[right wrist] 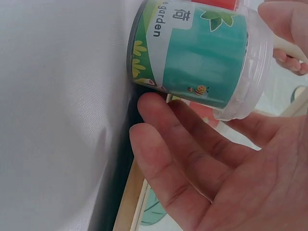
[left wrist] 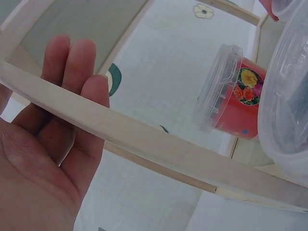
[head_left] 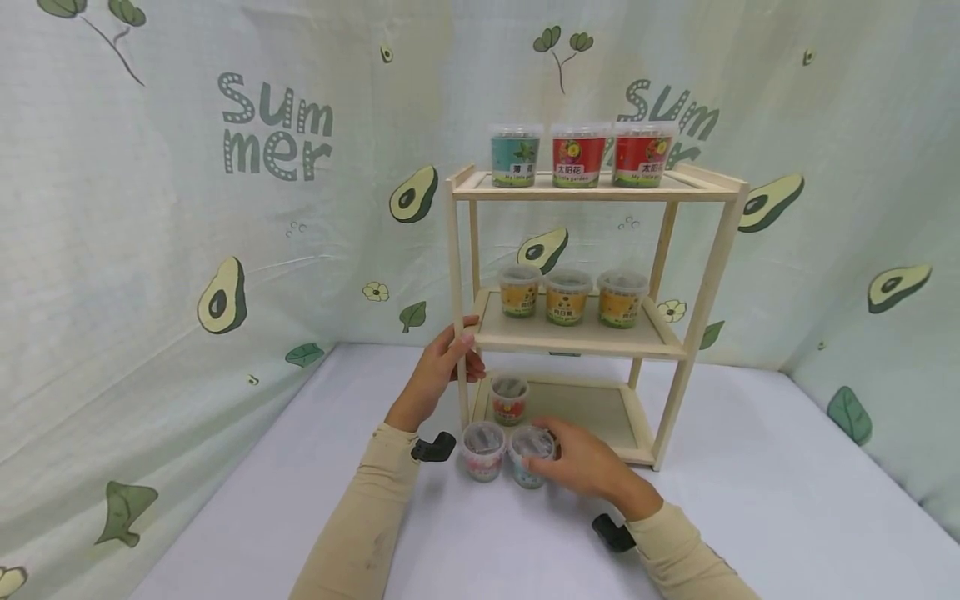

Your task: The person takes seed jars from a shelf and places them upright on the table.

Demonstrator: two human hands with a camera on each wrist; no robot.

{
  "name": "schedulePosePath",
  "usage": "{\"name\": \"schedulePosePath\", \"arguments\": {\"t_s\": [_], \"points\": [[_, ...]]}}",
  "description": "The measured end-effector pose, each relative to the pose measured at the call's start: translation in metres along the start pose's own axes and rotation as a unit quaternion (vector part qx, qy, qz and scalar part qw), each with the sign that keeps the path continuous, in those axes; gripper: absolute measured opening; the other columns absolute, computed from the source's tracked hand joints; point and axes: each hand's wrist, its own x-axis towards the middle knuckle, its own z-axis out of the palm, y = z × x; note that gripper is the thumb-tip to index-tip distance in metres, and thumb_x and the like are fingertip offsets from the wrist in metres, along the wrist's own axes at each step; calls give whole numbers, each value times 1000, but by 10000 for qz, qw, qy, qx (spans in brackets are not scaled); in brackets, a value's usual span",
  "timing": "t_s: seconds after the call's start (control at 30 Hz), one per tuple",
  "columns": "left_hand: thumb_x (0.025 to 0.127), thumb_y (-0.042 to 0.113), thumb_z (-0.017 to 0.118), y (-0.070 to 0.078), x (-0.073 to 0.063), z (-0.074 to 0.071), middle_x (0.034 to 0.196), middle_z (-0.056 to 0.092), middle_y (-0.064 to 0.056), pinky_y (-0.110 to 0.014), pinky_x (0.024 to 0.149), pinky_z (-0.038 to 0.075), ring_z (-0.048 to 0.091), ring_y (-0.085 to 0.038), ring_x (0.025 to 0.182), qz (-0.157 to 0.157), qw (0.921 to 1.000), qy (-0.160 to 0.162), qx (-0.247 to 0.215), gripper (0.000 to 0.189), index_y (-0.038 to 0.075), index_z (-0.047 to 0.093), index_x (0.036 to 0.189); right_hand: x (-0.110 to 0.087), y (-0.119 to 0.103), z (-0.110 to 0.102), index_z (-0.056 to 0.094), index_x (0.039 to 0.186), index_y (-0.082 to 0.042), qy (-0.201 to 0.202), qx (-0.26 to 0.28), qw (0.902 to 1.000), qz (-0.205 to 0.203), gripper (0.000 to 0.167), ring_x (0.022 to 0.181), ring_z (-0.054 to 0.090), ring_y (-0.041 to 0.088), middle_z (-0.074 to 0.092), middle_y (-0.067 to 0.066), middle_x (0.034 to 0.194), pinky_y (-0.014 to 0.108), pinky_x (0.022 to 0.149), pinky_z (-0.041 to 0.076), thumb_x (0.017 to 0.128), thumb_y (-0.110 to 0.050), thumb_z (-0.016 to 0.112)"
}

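My left hand grips the left front post of a wooden three-tier rack at middle-shelf height. In the left wrist view, its fingers show behind the wooden bar. My right hand holds a clear-lidded plastic cup with a teal label by its lid, thumb on one side and fingers on the other. This cup stands in front of the bottom shelf. Beside it on the left is a cup with a pinkish label. Behind them, a red-labelled cup sits at the bottom shelf's left end.
Three yellow-labelled cups stand in a row on the middle shelf. The top shelf carries one teal cup and two red cups. A white-covered table lies beneath, with a patterned cloth hanging behind and at both sides.
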Motion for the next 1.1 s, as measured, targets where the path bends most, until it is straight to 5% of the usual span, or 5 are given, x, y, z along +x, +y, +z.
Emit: {"name": "schedulePosePath", "arguments": {"t_s": [0.27, 0.53, 0.77, 1.1], "points": [[105, 38, 52, 0, -1, -1, 84, 64, -16, -38, 76, 57, 67, -25, 77, -40, 10000, -14, -37, 47, 18, 47, 147, 0, 0, 1, 57, 135, -6, -67, 104, 9999, -7, 72, 89, 59, 14, 65, 3, 107, 38, 74, 50, 86, -54, 74], [104, 38, 54, 2, -1, 1, 83, 65, -14, -37, 75, 57, 68, -24, 76, 8, 10000, 30, -76, 47, 17, 49, 146, 2, 7, -7, 55, 137, -3, -338, 601, 9976, 32, 64, 100, 61, 20, 63, 9, 118, 42, 82, 51, 93, -49, 68], [104, 35, 54, 5, -3, 6, 82, 66, -14, -37, 73, 57, 67, -23, 75, -42, 9999, 109, 19, 45, 16, 51, 144, 6, 15, -15, 57, 133, 1, -477, 1127, 9924, 95, 56, 87, 64, 19, 66, 9, 109, 38, 72, 54, 102, -45, 56], [106, 36, 51, 7, -2, 6, 87, 66, -21, -37, 73, 56, 67, -26, 77, -21, 9998, 182, 123, 46, 14, 51, 146, 23, 21, -35, 58, 124, 9, -477, 1683, 9844, 190, 52, 89, 69, 27, 69, 13, 101, 39, 70, 57, 105, -39, 50]]}}
